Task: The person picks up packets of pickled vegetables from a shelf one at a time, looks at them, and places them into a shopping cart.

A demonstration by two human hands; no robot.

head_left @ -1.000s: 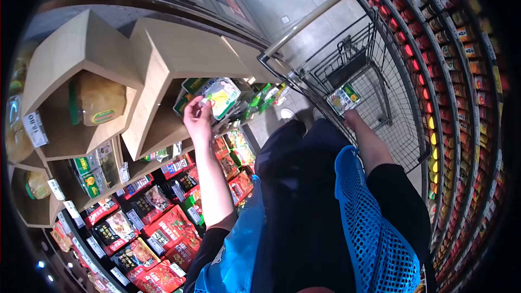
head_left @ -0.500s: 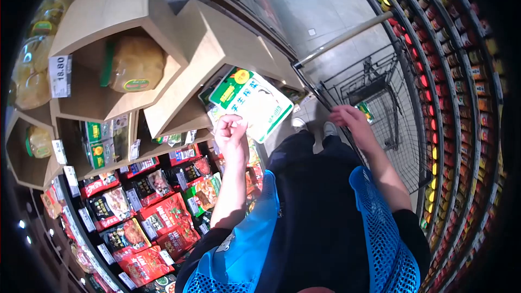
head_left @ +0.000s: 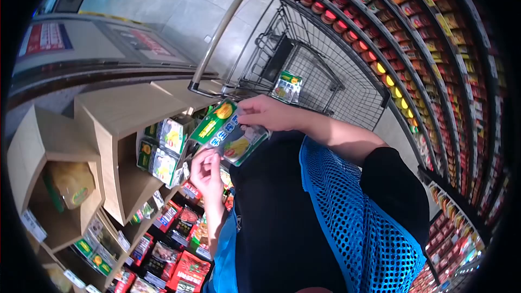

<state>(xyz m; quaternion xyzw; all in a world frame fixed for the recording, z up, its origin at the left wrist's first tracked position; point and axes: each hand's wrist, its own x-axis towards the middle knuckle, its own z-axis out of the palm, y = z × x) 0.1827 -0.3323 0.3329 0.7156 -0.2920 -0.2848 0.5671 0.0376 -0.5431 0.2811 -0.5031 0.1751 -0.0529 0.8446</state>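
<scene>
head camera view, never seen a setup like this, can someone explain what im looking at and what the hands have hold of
There is no machine here, just a person's two bare hands. The camera sits on their head and looks forward and down, so you also see their own blue mesh vest. The image bends strongly toward its dark edges.

The right hand holds a green-topped packet by its upper side. The left hand is at its lower corner; how firm its grip is, I can't tell.

Beside them, a wooden shelf unit holds similar packets. Beyond the hands, a wire shopping cart carries another green-and-white packet.
</scene>
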